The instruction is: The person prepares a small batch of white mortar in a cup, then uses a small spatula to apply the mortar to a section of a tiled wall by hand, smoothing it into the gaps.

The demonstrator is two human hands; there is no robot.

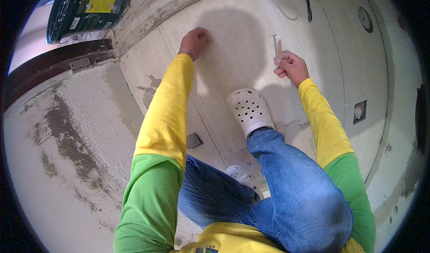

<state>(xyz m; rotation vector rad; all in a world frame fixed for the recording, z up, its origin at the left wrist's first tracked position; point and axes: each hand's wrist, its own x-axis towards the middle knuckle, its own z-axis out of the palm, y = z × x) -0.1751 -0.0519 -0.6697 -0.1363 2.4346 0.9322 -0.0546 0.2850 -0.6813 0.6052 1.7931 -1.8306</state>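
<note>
My right hand (290,68) grips a thin flat wooden stick (279,47) upright between thumb and fingers, with pale material on its tip, over the pale tiled floor (239,64). My left hand (197,42) is at the upper middle, close over the tiles, with its fingers curled and blurred; whatever they might hold is hidden. Both my feet are on the floor in white perforated clogs (248,109), the left one partly hidden behind my jeans.
A dark green bucket with a yellow label (85,8) is at the upper left, beside a dark sill (49,76). A small tool (145,88) lies left of my arm. The floor has a round drain (365,19) and a square cut-out (359,112). A rough plastered wall (62,154) rises at left.
</note>
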